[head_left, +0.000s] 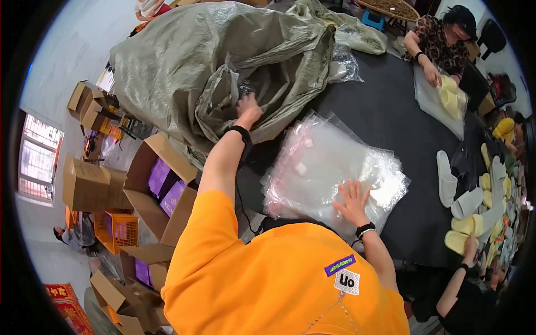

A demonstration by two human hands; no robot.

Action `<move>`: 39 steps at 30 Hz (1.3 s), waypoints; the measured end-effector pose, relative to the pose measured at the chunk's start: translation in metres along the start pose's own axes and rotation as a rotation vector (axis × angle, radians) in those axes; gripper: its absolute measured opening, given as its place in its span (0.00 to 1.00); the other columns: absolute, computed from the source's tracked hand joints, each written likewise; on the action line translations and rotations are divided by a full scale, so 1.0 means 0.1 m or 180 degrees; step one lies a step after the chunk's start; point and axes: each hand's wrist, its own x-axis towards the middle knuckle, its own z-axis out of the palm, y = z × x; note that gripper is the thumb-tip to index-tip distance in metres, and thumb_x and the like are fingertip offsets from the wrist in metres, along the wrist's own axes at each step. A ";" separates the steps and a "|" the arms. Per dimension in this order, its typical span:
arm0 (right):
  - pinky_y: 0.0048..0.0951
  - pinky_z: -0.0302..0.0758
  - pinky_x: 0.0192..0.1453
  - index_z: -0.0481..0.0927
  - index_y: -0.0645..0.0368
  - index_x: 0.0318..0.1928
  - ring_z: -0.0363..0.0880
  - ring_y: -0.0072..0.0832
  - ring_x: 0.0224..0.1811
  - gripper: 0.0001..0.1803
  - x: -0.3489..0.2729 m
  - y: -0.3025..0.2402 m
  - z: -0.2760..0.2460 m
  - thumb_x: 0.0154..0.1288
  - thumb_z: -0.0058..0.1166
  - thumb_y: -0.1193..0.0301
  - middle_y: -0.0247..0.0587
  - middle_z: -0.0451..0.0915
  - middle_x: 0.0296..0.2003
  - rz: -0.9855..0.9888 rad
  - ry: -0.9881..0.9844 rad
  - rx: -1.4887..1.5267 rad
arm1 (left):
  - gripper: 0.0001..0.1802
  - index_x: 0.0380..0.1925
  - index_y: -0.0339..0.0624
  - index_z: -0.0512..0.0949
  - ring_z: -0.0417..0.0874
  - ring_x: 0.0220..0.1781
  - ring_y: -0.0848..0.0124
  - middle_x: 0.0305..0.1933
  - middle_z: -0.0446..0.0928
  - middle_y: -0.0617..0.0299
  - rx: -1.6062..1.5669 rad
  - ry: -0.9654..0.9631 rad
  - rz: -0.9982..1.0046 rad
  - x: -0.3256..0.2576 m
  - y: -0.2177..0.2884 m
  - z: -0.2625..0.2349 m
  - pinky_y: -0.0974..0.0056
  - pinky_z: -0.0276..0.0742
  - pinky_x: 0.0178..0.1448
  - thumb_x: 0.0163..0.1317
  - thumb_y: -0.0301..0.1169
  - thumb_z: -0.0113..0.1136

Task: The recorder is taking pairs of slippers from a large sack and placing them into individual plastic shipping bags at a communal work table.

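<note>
My left hand (249, 111) reaches into the mouth of a big grey-green woven sack (167, 61). Its fingers are slightly blurred but look apart, with nothing seen in them. Just beyond them, inside the sack, lies something shiny in clear plastic (244, 87), too unclear to name. My right hand (353, 204) rests flat, fingers spread, on a stack of clear plastic bags (329, 162) in front of me on the black table (385, 103).
Across the table at the right, a person (441, 44) handles a bag with yellow slippers (451, 97). Another person's hand (470, 248) touches pale yellow slippers (458, 242) beside several others. Open cartons (151, 190) with purple boxes and an orange crate (120, 229) stand at my left.
</note>
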 end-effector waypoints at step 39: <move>0.62 0.20 0.63 0.51 0.43 0.66 0.28 0.43 0.71 0.38 0.00 0.05 0.05 0.59 0.40 0.42 0.40 0.38 0.68 0.0008 0.0005 -0.0266 | 0.04 0.30 0.41 0.72 0.70 0.26 0.82 0.26 0.72 0.69 -0.3785 0.0313 0.1015 0.12 0.01 -1.19 0.75 0.64 0.27 0.59 0.29 0.50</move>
